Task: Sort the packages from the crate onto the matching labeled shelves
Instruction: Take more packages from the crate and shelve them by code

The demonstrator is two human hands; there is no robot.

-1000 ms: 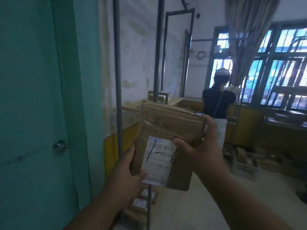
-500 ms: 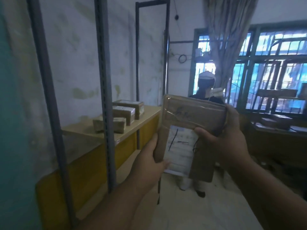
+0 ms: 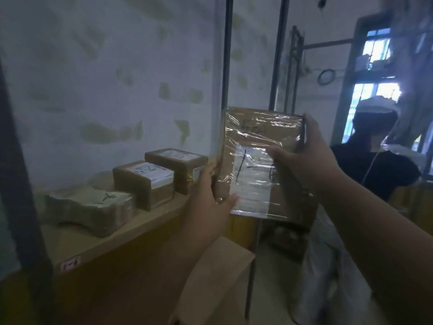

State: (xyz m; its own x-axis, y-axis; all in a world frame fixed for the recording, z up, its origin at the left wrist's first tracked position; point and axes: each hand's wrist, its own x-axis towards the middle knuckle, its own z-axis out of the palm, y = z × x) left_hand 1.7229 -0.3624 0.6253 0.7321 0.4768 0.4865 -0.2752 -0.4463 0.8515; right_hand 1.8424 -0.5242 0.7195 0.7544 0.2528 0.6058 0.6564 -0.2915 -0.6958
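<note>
I hold a flat brown taped package [image 3: 253, 139] upright in front of me; its white label reads "1-6" in black marker. My left hand [image 3: 210, 198] grips its lower left corner, thumb on the front. My right hand [image 3: 304, 158] grips its right edge, thumb across the label. Just left of it runs a wooden shelf [image 3: 150, 221] with a small tag "1-6" [image 3: 70, 263] on its front edge. Three brown packages lie on that shelf: a dented one [image 3: 91, 209], a middle box [image 3: 145, 184] and a far box [image 3: 178, 167].
Dark metal shelf uprights stand at the far left [image 3: 21, 184] and behind the package [image 3: 226, 66]. A lower wooden shelf [image 3: 215, 277] lies below my left arm. A person in a black top and white cap [image 3: 372, 165] stands to the right, before a barred window [image 3: 375, 66].
My view has swung left and closer to the shelf; the teal door is gone from sight and the three shelved packages now sit large beside the held package. Both hands keep their grip.
</note>
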